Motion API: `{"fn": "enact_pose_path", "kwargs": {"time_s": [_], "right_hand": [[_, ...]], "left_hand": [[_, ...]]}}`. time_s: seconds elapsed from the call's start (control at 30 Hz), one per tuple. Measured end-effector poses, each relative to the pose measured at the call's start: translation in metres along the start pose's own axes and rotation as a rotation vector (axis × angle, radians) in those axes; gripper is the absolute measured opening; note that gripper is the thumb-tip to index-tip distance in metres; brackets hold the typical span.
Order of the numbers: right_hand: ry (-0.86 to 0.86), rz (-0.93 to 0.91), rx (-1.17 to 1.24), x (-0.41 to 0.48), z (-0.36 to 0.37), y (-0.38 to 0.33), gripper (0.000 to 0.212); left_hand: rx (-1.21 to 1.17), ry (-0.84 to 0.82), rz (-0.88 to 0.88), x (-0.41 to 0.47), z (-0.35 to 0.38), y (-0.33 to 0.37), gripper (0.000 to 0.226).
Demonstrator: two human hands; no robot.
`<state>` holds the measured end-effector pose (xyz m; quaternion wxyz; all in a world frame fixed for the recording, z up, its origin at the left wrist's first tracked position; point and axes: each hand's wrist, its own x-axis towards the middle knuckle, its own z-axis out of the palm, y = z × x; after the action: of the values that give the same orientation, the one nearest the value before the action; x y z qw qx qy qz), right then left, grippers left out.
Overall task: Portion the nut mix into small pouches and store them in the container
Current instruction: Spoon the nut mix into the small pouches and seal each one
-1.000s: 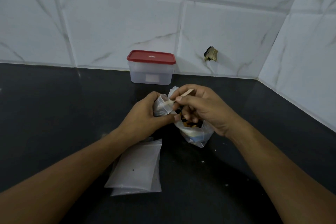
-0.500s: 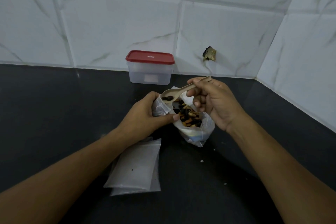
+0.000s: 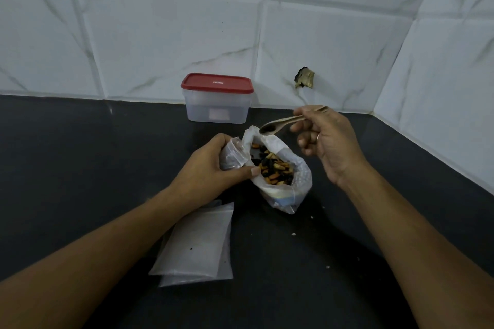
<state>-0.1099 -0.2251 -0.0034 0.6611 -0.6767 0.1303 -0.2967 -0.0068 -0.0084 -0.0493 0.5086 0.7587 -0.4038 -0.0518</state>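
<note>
Head view: my right hand, pinching the spoon, has lifted a dark scoop clear of the nut mix bag. My left hand grips the small pouch just beside it, so tipping in likely comes next. The container stands lidded behind.

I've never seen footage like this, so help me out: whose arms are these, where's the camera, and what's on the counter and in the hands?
No machine here: these are a person's bare arms, filmed by a camera worn on their head, looking down. The left hand grips a small pouch. The right hand holds a spoon carrying dark bits above an open bag of nut mix. On the dark counter lie flat spare pouches beside the left forearm, and a container with its red lid on stands by the tiled wall.
</note>
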Motion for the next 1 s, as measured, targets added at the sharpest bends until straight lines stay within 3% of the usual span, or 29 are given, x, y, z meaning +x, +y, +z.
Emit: {"fn": "enact_pose_path", "kwargs": {"time_s": [0.17,0.3,0.5,0.73,1.0], "right_hand": [[-0.096,0.063,-0.323,0.002,0.003,0.015,0.020],[-0.096,0.027,-0.290,0.003,0.000,0.014,0.018],[-0.190,-0.021,-0.425,0.001,0.002,0.020,0.016],[-0.187,-0.311,-0.835,-0.001,0.000,0.010,0.015],[-0.161,-0.259,-0.628,-0.004,0.004,0.009,0.012]], "left_hand": [[0.010,0.010,0.001,0.000,0.000,0.000,0.055],[0.014,0.004,0.009,0.001,0.000,-0.001,0.057],[0.027,-0.013,0.005,0.000,-0.001,0.001,0.067],[0.010,-0.015,0.016,-0.001,0.000,-0.001,0.053],[0.011,-0.062,0.058,0.001,0.000,-0.001,0.044]]}}
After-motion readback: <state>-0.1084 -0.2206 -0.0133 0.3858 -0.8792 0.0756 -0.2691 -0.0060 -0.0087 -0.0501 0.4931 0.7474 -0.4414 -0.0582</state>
